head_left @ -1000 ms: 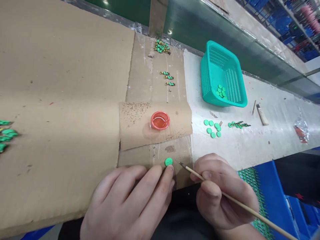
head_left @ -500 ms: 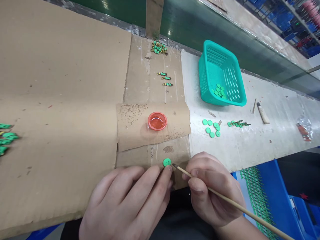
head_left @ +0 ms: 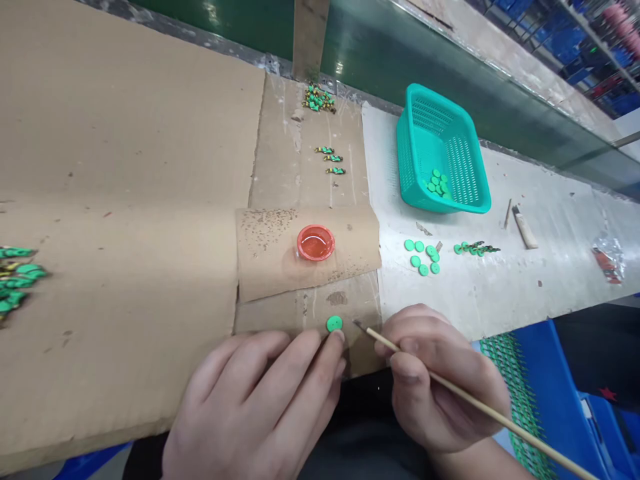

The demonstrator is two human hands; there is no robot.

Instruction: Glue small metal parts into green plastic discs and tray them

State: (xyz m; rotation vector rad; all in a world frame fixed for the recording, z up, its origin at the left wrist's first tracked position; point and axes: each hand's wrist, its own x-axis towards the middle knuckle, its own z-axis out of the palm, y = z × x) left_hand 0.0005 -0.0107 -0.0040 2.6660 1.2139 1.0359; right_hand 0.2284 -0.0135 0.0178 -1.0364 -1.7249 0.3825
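Two hands meet on the cardboard [head_left: 125, 133]: the left hand [head_left: 255, 400], fingers spread, pins a green disc [head_left: 335, 324] flat (a firm fingertip stops sliding), and the right hand [head_left: 440, 380] pinches a fine brush [head_left: 380, 337], tip just beside it.

Two hands [head_left: 255, 400] [head_left: 440, 380], one paintbrush [head_left: 385, 341], one orange cup [head_left: 315, 243], one teal basket [head_left: 419, 147], seven loose green buttons [head_left: 423, 257].

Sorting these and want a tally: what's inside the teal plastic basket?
The teal mesh basket holds a small cluster of green round discs on its floor, toward the near end. They overlap, so any disc beneath the top layer, and the floor under them, cannot be seen.
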